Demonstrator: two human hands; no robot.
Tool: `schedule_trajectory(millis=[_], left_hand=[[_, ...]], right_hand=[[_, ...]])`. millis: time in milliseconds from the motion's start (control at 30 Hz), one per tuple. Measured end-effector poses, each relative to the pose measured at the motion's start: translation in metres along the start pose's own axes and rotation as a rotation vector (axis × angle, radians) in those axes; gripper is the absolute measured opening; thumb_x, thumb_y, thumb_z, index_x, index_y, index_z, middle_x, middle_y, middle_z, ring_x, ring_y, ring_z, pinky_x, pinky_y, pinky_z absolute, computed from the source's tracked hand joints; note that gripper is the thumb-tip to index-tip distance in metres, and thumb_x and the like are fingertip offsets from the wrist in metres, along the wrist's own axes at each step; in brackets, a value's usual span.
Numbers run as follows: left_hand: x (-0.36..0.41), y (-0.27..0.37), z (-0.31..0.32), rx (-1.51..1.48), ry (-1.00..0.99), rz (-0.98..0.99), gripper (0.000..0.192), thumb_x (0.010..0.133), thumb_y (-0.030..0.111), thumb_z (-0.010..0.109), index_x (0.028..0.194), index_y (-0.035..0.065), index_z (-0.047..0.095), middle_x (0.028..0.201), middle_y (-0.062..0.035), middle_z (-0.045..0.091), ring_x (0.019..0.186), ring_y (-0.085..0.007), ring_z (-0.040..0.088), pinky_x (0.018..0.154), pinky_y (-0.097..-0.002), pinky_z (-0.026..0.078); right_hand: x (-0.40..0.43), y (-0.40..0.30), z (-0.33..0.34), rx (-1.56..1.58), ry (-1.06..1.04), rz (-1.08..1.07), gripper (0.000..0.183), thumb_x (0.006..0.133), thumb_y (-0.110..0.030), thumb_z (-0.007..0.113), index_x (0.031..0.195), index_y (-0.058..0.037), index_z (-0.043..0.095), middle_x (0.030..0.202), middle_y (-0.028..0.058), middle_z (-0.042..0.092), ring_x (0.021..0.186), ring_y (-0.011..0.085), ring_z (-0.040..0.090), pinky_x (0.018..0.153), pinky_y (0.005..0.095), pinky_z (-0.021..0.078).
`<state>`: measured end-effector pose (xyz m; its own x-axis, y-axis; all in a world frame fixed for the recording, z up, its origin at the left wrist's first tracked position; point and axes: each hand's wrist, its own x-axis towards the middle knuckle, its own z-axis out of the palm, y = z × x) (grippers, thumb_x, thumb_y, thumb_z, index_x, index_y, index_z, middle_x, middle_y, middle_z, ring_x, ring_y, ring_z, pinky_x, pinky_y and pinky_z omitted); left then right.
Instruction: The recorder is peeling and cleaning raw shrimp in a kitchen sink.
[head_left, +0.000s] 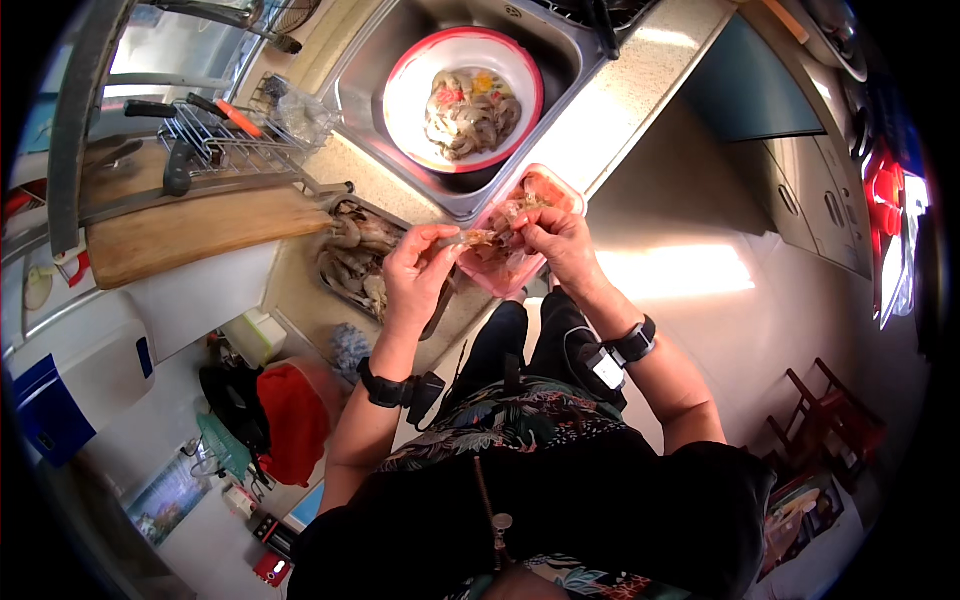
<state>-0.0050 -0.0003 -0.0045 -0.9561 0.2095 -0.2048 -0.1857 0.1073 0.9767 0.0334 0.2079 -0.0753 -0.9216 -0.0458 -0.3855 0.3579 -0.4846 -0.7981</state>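
Observation:
My left hand (420, 262) holds a raw shrimp (469, 238) between thumb and fingers. Close beside it, my right hand (555, 236) has its fingertips pinched on a small translucent piece, perhaps shell, near the shrimp's end. Both hands are over a pink plastic container (487, 281) holding shrimp scraps. Left of my left hand, a dark metal tray (322, 279) holds several whole shrimp (356, 247). Beyond my hands, a white enamel basin with a red rim (536, 90) sits in the steel sink, with a heap of shrimp (476, 120) and some orange and red bits inside.
The steel sink (360, 90) is set into a speckled counter (600, 127). At left are a wooden cutting board (202, 232) and a wire rack (225, 142) with dark-handled tools. A blue cloth (349, 349) lies near the tray. A red stool (832, 420) stands at lower right.

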Motion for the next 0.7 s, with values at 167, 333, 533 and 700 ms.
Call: schedule_trajectory(millis=[167, 333, 533, 700], left_hand=[[0.002, 0.002, -0.006, 0.089, -0.068, -0.027, 0.019, 0.093, -0.005, 0.063, 0.112, -0.0041, 0.062, 0.103, -0.0064, 0.067, 0.091, -0.0158, 0.070, 0.080, -0.0267, 0.055], [0.002, 0.002, 0.004, 0.223, -0.126, 0.009, 0.019, 0.092, -0.006, 0.064, 0.111, -0.0035, 0.064, 0.101, -0.0037, 0.068, 0.087, -0.0088, 0.066, 0.079, -0.0237, 0.054], [0.000, 0.000, 0.009, 0.236, -0.148, -0.031, 0.019, 0.092, -0.006, 0.064, 0.111, -0.0027, 0.065, 0.099, -0.0028, 0.069, 0.085, -0.0067, 0.064, 0.078, -0.0223, 0.053], [0.001, -0.006, 0.006, 0.027, -0.133, -0.112, 0.021, 0.092, -0.006, 0.063, 0.113, -0.0033, 0.063, 0.100, -0.0065, 0.069, 0.087, -0.0116, 0.068, 0.080, -0.0249, 0.055]], right_hand=[[-0.005, -0.025, 0.019, -0.395, 0.133, -0.332, 0.014, 0.093, -0.007, 0.065, 0.103, 0.0012, 0.068, 0.090, 0.0058, 0.068, 0.084, 0.0148, 0.066, 0.077, 0.0287, 0.0526], [-0.001, -0.025, 0.034, -0.838, -0.005, -0.655, 0.021, 0.079, -0.009, 0.074, 0.099, -0.0039, 0.070, 0.086, 0.0091, 0.060, 0.081, 0.0285, 0.061, 0.071, 0.0401, 0.0488], [0.002, -0.024, 0.032, -1.076, 0.002, -0.849, 0.018, 0.076, -0.007, 0.072, 0.094, -0.0061, 0.070, 0.087, 0.0070, 0.060, 0.081, 0.0262, 0.061, 0.072, 0.0398, 0.0461], [0.001, -0.022, 0.022, -0.486, -0.031, -0.431, 0.016, 0.085, -0.003, 0.063, 0.100, -0.0026, 0.070, 0.095, 0.0091, 0.067, 0.088, 0.0233, 0.066, 0.081, 0.0353, 0.0521]])
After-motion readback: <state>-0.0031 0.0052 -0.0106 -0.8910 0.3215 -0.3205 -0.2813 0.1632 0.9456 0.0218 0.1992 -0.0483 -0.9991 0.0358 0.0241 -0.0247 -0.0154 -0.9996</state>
